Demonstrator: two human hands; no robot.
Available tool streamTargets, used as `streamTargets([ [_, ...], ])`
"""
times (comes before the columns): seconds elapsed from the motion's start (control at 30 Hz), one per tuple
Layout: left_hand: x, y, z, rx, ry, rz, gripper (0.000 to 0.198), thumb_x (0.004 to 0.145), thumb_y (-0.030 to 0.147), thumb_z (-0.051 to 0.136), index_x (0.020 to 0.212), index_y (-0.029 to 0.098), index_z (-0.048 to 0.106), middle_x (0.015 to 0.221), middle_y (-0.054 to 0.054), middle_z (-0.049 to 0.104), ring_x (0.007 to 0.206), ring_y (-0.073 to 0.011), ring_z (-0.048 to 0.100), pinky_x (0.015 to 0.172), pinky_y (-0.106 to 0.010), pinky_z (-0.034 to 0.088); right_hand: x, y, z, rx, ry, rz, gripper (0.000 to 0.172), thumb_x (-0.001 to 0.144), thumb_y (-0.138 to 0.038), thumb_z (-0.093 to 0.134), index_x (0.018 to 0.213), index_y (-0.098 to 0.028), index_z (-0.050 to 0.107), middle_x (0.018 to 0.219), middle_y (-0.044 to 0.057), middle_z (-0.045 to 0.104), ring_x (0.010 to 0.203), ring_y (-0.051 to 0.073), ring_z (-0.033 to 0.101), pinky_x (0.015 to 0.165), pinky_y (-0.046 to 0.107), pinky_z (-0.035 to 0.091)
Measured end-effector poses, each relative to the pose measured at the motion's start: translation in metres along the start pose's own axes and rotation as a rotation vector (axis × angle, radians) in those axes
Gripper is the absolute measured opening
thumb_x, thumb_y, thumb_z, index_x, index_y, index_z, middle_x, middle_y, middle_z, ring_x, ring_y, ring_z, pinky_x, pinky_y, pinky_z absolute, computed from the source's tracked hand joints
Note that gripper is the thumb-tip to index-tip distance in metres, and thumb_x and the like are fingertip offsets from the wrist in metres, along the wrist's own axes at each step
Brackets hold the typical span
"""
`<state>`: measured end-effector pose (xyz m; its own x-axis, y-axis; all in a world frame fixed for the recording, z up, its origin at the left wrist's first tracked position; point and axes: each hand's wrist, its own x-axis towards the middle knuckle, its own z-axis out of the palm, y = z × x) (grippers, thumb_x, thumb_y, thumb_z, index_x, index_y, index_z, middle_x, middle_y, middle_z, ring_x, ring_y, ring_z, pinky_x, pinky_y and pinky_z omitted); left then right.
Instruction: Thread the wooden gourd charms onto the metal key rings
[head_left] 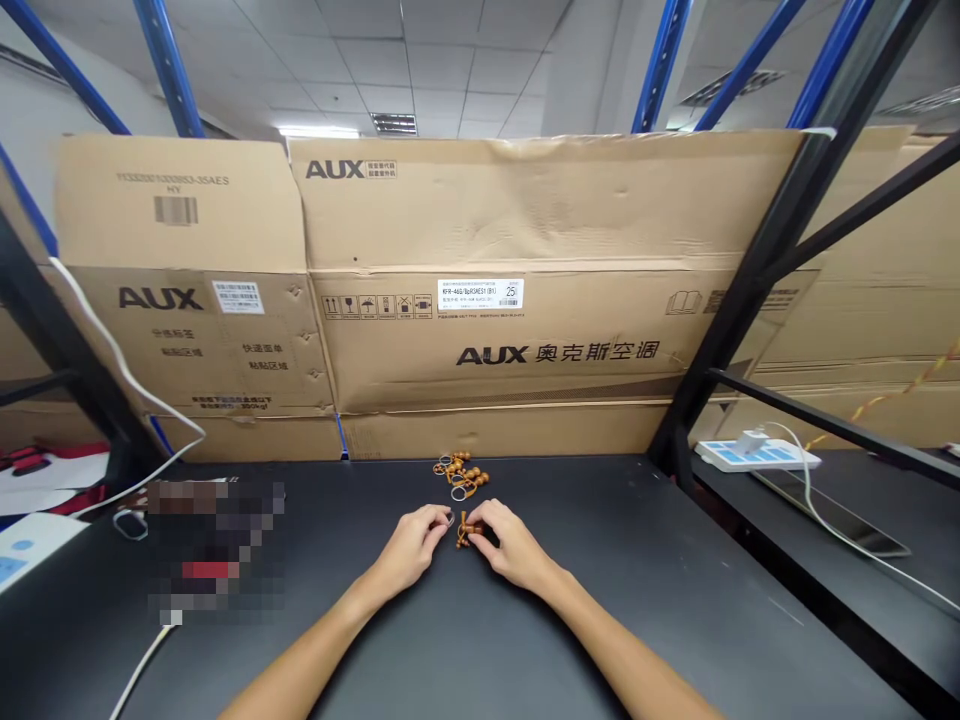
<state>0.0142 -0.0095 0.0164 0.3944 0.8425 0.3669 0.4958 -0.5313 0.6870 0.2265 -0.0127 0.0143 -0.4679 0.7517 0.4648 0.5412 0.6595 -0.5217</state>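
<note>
I have the left grip [409,548] pinched on a small metal ring [451,519], while my right grip [514,545] is closed on a brown beaded charm [463,530] at its fingertips, in the narrow space between the two grips; I cannot tell whether ring and charm are joined. Just beyond both grips, I see a small pile of similar beaded keyrings [465,474] on the black worktop [420,650], with cardboard [555,230] standing farther behind and a white power strip [720,457] well off to the right grip's right.
</note>
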Motion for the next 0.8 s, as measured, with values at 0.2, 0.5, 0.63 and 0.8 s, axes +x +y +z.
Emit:
streamTargets([
  [0.2, 0.001, 0.009, 0.0, 0.062, -0.038, -0.004, 0.021, 0.09, 0.032, 0.051, 0.078, 0.019, 0.061, 0.08, -0.002, 0.064, 0.068, -0.0147, 0.057, 0.066, -0.025, 0.045, 0.0, -0.001, -0.001, 0.015, 0.025, 0.0, 0.007, 0.086, -0.017, 0.054, 0.091, -0.022, 0.056, 0.088, 0.003, 0.062, 0.083, 0.018, 0.056, 0.077, 0.031, 0.045],
  [0.5, 0.001, 0.008, 0.0, 0.106, -0.034, -0.015, 0.028, 0.09, 0.037, 0.051, 0.074, 0.018, 0.064, 0.075, -0.002, 0.062, 0.068, -0.015, 0.055, 0.066, -0.025, 0.042, 0.0, -0.005, -0.001, 0.081, 0.046, -0.013, 0.006, 0.086, -0.019, 0.055, 0.09, -0.022, 0.056, 0.087, 0.003, 0.062, 0.082, 0.018, 0.056, 0.077, 0.032, 0.046],
  [0.63, 0.002, 0.012, -0.002, 0.105, -0.032, -0.027, 0.029, 0.09, 0.036, 0.051, 0.071, 0.018, 0.064, 0.072, -0.001, 0.061, 0.066, -0.0145, 0.054, 0.064, -0.025, 0.04, 0.0, -0.008, -0.002, 0.116, 0.058, 0.001, 0.005, 0.085, -0.021, 0.055, 0.091, -0.022, 0.057, 0.088, 0.003, 0.062, 0.082, 0.018, 0.057, 0.078, 0.032, 0.047],
  [0.8, 0.002, 0.014, -0.003, 0.087, -0.036, -0.04, 0.032, 0.09, 0.038, 0.049, 0.07, 0.018, 0.063, 0.069, 0.0, 0.061, 0.065, -0.0145, 0.053, 0.063, -0.025, 0.039, -0.001, -0.01, -0.002, 0.122, 0.079, -0.004, 0.006, 0.086, -0.022, 0.055, 0.091, -0.022, 0.058, 0.088, 0.003, 0.062, 0.082, 0.017, 0.058, 0.078, 0.03, 0.048],
])
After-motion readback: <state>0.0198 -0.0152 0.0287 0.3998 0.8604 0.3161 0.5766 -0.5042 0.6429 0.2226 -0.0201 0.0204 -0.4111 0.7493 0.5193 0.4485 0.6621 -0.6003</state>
